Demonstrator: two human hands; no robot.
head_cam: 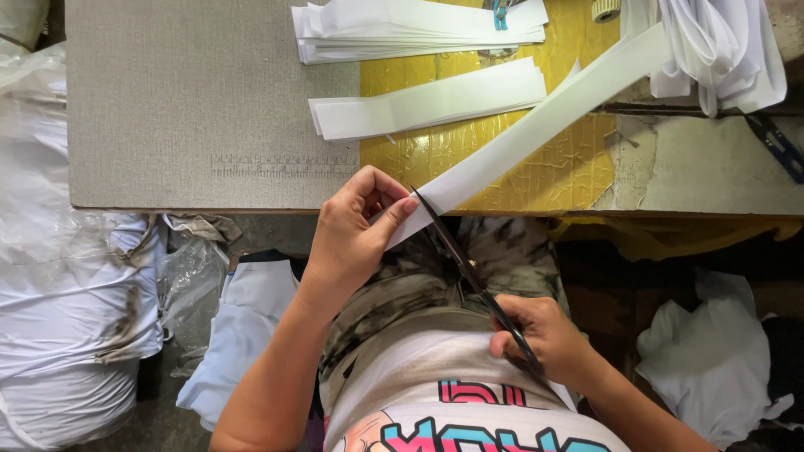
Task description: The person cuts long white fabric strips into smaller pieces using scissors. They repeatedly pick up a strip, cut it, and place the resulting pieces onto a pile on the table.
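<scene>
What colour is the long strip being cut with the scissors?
White, plain. The strip shows best in the head view, held by the left hand.

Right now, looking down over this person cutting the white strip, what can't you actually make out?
All in the head view:
- Scissors: handles buried in the right hand.
- White strip: near end covered by left hand; far end lost among white folds.
- Blue object: cut off by top edge.
- Ruler marks: too small to read.

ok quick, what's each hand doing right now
Left hand: pinching the end of the white strip.
Right hand: closed on the scissors.
</scene>
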